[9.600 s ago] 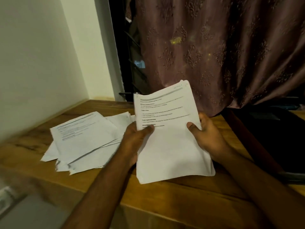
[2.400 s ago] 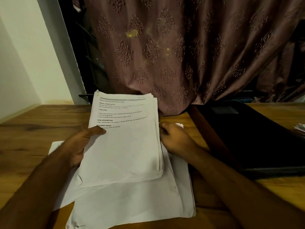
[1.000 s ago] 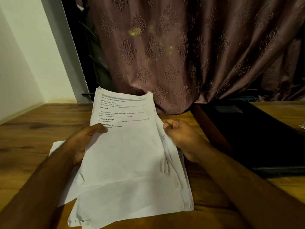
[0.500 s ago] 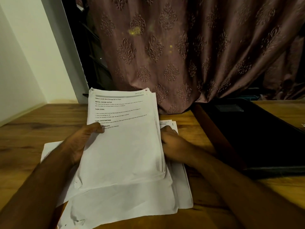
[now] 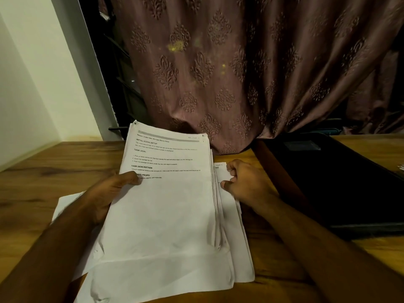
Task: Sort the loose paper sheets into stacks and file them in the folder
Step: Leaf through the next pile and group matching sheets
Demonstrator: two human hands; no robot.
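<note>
My left hand (image 5: 109, 193) grips a thick stack of printed white sheets (image 5: 168, 204) by its left edge, thumb on the top page, tilted up above the table. Under it lie more loose white sheets (image 5: 238, 248) spread flat on the wood. My right hand (image 5: 247, 182) sits at the right edge of the stack with fingers curled, pinching the upper part of a lower sheet (image 5: 223, 173). A black folder (image 5: 328, 182) lies open on the table to the right of my right hand.
The wooden table (image 5: 54, 171) runs left to a pale wall (image 5: 26, 95). A patterned mauve curtain (image 5: 240, 73) hangs right behind the papers. A few papers (image 5: 401, 168) show at the far right edge.
The held stack has tilted slightly to the right. My right hand has risen from lying low beside the stack and now pinches a lower sheet by its top.
</note>
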